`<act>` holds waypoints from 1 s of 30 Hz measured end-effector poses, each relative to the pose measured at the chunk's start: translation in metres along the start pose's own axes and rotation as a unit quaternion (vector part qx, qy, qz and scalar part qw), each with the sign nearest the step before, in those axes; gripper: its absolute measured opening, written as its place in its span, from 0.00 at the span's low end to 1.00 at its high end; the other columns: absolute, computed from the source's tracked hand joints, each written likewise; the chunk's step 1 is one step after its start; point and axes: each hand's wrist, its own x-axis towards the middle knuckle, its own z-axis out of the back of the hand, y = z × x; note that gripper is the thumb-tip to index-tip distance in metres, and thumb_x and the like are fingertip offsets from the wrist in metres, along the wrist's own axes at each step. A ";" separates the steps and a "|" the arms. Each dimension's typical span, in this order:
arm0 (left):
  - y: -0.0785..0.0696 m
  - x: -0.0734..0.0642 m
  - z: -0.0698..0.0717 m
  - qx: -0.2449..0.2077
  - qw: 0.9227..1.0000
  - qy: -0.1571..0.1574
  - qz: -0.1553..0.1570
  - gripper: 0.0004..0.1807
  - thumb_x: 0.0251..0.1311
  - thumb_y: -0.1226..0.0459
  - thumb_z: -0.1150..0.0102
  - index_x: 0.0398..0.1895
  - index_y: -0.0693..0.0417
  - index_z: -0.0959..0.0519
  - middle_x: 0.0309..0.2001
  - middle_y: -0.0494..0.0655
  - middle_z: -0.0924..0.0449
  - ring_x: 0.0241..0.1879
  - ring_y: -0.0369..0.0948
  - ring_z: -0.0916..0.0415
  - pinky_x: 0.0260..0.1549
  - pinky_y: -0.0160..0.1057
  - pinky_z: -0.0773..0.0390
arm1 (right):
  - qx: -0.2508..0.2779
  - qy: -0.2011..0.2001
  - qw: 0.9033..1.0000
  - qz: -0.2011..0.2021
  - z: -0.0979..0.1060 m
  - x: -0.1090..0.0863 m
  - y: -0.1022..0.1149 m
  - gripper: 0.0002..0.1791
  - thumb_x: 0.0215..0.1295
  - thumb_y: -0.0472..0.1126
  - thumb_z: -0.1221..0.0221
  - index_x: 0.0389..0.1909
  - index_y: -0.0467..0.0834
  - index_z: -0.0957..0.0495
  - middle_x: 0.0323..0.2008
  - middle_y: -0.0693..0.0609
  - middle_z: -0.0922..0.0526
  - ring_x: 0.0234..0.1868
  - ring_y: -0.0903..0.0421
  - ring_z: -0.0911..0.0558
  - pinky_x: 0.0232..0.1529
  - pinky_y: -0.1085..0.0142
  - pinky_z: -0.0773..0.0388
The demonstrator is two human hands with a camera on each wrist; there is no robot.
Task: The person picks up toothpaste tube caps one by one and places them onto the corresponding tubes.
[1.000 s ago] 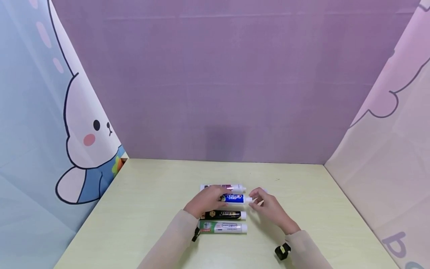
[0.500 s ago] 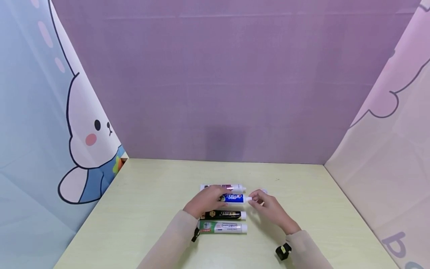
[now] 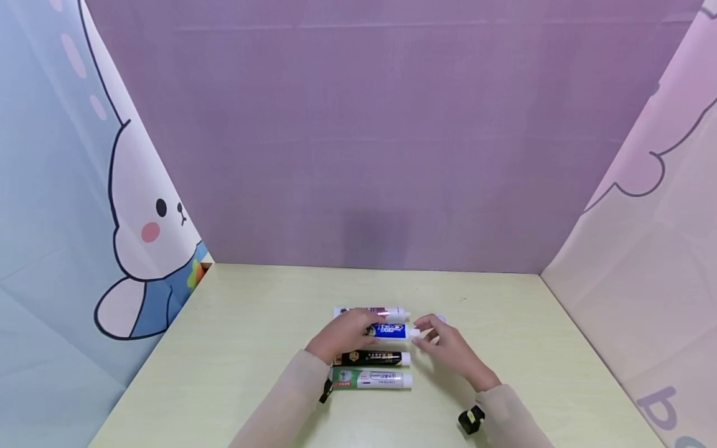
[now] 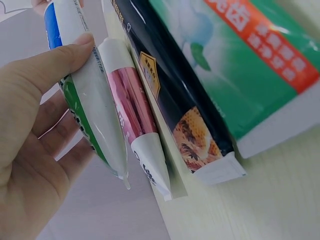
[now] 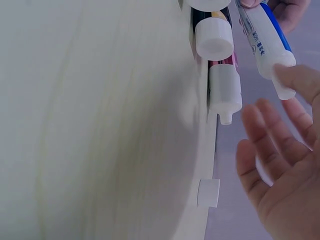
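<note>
My left hand (image 3: 347,333) grips a blue-and-white toothpaste tube (image 3: 391,330), its thumb laid across the tube in the left wrist view. The tube's white cap (image 5: 284,89) points right. My right hand (image 3: 450,350) has thumb and index finger at this cap, the other fingers spread apart in the right wrist view. Behind the held tube lies a purple-and-white toothpaste tube (image 3: 394,313) with its nozzle bare. Nearer lie a black toothpaste tube (image 3: 375,358) and a green-and-white one (image 3: 375,379), both with white caps.
A loose white cap (image 5: 208,193) lies on the pale wooden table (image 3: 252,323), beyond my right hand. A purple cloth wall (image 3: 381,137) stands at the back edge. Printed cloths hang on both sides, with a cartoon rabbit (image 3: 151,205) at left.
My right thumb and index finger shift slightly at the cap, coming together and then parting a little. The left hand and the tubes stay in place.
</note>
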 end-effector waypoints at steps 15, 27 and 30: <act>0.000 0.001 0.000 0.016 1.000 -0.004 -0.025 0.25 0.65 0.55 0.34 0.65 0.45 0.22 0.59 0.44 0.20 0.55 0.37 0.23 0.56 0.38 0.23 | -0.010 -0.030 0.999 0.020 0.000 0.000 0.001 0.11 0.64 0.34 0.33 0.44 0.45 0.22 0.38 0.56 0.18 0.38 0.56 0.18 0.38 0.65 0.18; 0.003 0.003 0.000 0.012 1.000 -0.006 -0.023 0.25 0.63 0.53 0.33 0.63 0.44 0.20 0.58 0.38 0.20 0.57 0.36 0.24 0.58 0.38 0.25 | -0.012 -0.003 1.000 0.005 0.003 -0.001 0.000 0.07 0.74 0.46 0.41 0.46 0.47 0.21 0.37 0.52 0.16 0.38 0.55 0.19 0.39 0.65 0.21; 0.002 0.003 0.000 0.004 1.000 -0.004 -0.013 0.24 0.63 0.52 0.33 0.62 0.42 0.20 0.57 0.36 0.20 0.56 0.34 0.24 0.58 0.38 0.25 | -0.008 0.003 1.000 0.000 0.003 -0.001 0.000 0.08 0.75 0.46 0.43 0.45 0.47 0.21 0.36 0.53 0.16 0.39 0.51 0.18 0.38 0.65 0.21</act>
